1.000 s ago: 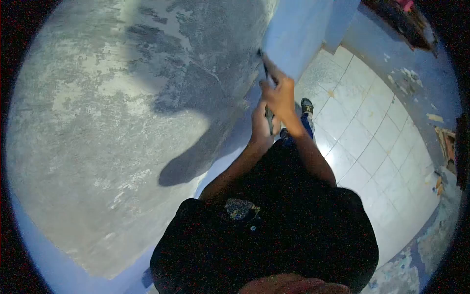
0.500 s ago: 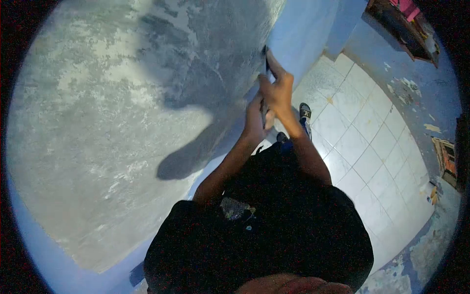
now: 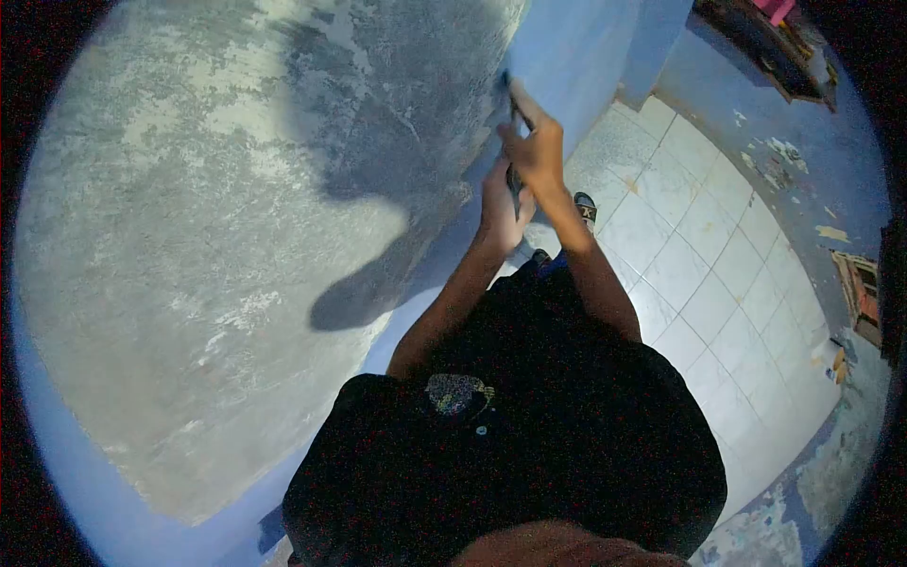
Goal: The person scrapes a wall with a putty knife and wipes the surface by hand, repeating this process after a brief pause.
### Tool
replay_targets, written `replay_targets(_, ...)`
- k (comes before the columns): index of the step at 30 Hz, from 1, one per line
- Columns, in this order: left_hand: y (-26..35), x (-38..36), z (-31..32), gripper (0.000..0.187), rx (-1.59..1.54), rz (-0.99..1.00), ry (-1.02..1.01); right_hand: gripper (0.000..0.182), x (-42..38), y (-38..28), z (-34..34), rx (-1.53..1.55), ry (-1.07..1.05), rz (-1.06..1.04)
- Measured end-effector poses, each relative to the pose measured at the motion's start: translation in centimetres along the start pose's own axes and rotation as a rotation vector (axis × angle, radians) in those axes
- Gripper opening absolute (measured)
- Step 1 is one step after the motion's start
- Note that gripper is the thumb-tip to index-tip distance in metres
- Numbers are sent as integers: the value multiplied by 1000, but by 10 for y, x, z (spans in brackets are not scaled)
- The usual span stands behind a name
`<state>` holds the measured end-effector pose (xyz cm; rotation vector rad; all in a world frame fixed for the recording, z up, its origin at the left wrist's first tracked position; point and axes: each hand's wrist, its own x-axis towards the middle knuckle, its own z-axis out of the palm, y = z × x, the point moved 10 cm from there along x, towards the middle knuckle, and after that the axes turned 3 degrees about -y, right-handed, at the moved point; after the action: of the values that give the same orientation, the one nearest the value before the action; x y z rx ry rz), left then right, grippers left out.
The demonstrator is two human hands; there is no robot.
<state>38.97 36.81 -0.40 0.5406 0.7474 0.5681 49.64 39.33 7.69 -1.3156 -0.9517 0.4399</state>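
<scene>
Both my hands grip one dark, thin scraper held against a wall. My right hand is uppermost, its fingers wrapped round the handle with the forefinger stretched along it. My left hand holds the lower end of the same handle just beneath. The blade's tip touches the wall where the bare grey patch meets the blue paint. The grey patch is large, rough and mottled with pale streaks.
White floor tiles spread to the right, below me. My foot in a dark sandal stands on them near the wall. A far blue wall shows peeling paint. Dark wooden furniture sits at the top right.
Both hands have moved slightly up along the wall with the scraper, then shifted a little; the grip is unchanged. The camera view has swayed slightly.
</scene>
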Motion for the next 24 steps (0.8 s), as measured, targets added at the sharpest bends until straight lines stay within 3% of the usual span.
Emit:
replay_targets(3,4,-37,-20,28,59,71,251,54,-35,-24,15,21,-74,48)
replay_targets(6,11,-48,-28,35,-9,92,276,53,-38,-36,19,-77,-8,-32)
replay_targets(11,19,-11,-29,33,138,44,204,55,-3,-23,4,-25,47,-37)
replay_targets(15,17,-47,-6,28,38,149,237,55,-22,-46,8,9,-43,-52)
replay_targets(18,16,-28,-28,29,36,59,337,54,-13,-36,5,26,80,-81)
replay_targets(22,6,-8,-4,28,-73,-44,64,52,3,-17,-1,36,27,54)
replay_targets(24,8,-24,18,26,-93,23,-214,50,-8,-27,-1,26,18,25)
